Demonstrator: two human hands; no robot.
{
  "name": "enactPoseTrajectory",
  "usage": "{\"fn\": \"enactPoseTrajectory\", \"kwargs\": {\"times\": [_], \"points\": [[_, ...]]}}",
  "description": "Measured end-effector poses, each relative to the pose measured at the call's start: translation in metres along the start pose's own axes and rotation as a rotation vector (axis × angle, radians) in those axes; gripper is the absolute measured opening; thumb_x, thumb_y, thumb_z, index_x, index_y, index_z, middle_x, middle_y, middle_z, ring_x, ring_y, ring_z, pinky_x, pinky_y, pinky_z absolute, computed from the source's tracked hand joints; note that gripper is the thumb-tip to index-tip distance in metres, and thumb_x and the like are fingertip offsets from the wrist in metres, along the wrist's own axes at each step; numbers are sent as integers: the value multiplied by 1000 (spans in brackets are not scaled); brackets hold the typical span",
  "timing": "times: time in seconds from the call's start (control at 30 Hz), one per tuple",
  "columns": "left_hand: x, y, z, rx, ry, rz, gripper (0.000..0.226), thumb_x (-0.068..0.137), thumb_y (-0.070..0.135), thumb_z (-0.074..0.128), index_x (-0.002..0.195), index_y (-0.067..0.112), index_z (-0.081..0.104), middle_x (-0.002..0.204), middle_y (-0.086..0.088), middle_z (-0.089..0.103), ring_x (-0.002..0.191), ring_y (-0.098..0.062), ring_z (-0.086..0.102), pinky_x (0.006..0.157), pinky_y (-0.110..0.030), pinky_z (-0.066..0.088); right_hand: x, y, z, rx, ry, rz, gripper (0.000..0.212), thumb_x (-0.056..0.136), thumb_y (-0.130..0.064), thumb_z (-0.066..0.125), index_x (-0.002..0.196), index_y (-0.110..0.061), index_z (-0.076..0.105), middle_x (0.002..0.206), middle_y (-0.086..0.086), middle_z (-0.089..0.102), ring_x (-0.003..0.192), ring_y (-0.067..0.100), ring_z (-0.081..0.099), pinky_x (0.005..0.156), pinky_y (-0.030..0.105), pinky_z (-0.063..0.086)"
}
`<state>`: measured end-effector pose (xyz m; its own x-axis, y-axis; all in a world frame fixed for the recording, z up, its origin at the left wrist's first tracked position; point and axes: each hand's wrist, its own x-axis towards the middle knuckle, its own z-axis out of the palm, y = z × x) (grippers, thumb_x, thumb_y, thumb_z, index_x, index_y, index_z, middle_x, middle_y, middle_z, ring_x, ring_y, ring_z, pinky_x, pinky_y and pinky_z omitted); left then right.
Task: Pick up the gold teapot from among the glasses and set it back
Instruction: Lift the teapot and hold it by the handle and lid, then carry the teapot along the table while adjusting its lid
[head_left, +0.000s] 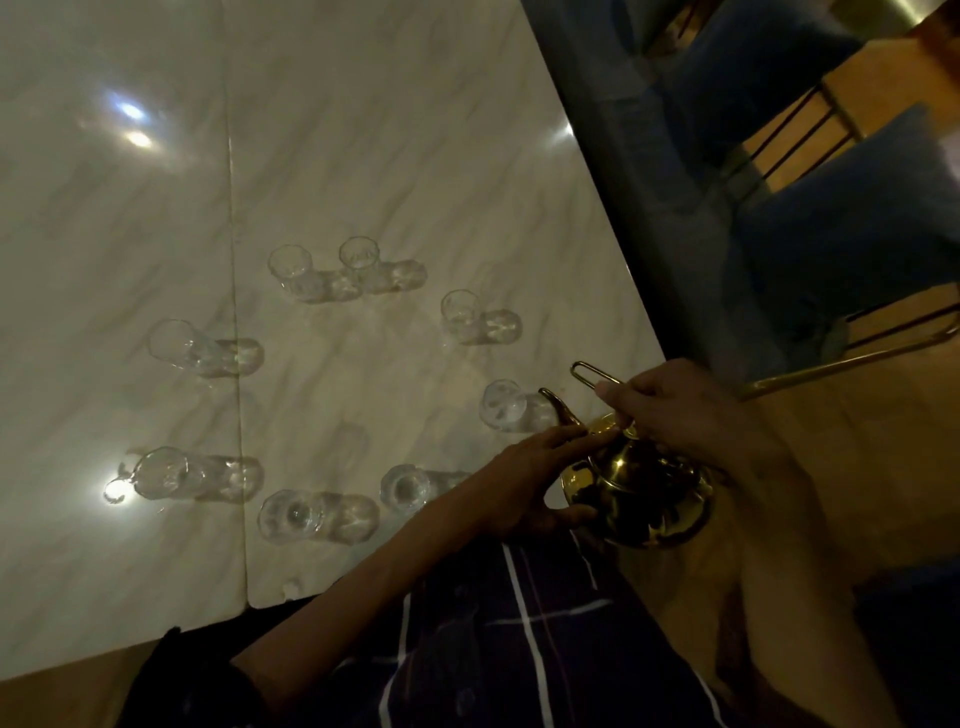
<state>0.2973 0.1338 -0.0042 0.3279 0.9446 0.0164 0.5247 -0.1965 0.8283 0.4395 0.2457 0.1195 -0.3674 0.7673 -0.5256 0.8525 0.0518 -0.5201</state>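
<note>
Clearly the small clear drinking glasses (200, 475), spread in a loose ring on the pale marbled surface (363, 156), were fragile and easily toppled. Right of them, off the near right edge of the surface, the polished gold metal teapot (641, 493) hung lifted. It looked rigid, slick and moderately heavy; its thin wire handle (592, 375) was probably the surest hold. The left hand (530, 483) lay half open, fingers against the pot's body below the spout. The right hand (670, 405) was closed around the handle. Farther right, blue cushioned chairs (831, 228) stood on a wooden floor in dim light.
</note>
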Motion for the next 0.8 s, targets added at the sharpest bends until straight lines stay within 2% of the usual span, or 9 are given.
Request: {"fn": "enactPoseTrajectory", "kwargs": {"times": [0.1,0.2,0.4,0.6,0.7,0.8], "points": [[2,0,-4,-35,0,9,79,88,43,68,153,35,22,152,-1,36,133,-13,44,104,-38,47,0,0,-2,-20,17,-20,43,95,-48,55,64,-21,67,59,0,64,58,14,62,57,27,46],[6,0,-10,-47,-6,19,78,88,43,68,152,35,24,150,-2,37,133,-14,44,104,-39,47,2,1,-5,-17,12,-18,44,95,-50,53,66,-20,68,64,2,67,64,18,67,62,32,53],[14,-5,-22,-9,26,31,78,89,43,68,153,34,24,153,-2,33,137,-14,38,107,-38,44,14,-4,-10,43,28,-25,42,97,-48,51,66,-23,64,63,-4,62,65,15,64,62,29,49],[18,-25,-29,33,121,-5,83,88,43,68,153,36,19,156,-1,25,134,-15,39,101,-40,48,31,-27,-8,94,-6,-49,38,100,-39,48,79,-15,68,71,-2,62,69,12,59,66,29,47],[19,-35,-36,31,176,-46,84,87,44,69,154,36,18,156,-3,26,133,-19,41,102,-41,47,45,-43,-8,68,-18,-76,37,100,-38,47,79,-15,68,77,4,65,75,15,63,72,32,52],[20,-44,-44,-6,237,-53,87,86,37,72,154,31,20,154,-2,28,133,-15,40,105,-28,43,62,-58,-8,35,-12,-119,35,99,-38,49,76,-19,67,82,8,69,82,20,68,80,39,56]]}}
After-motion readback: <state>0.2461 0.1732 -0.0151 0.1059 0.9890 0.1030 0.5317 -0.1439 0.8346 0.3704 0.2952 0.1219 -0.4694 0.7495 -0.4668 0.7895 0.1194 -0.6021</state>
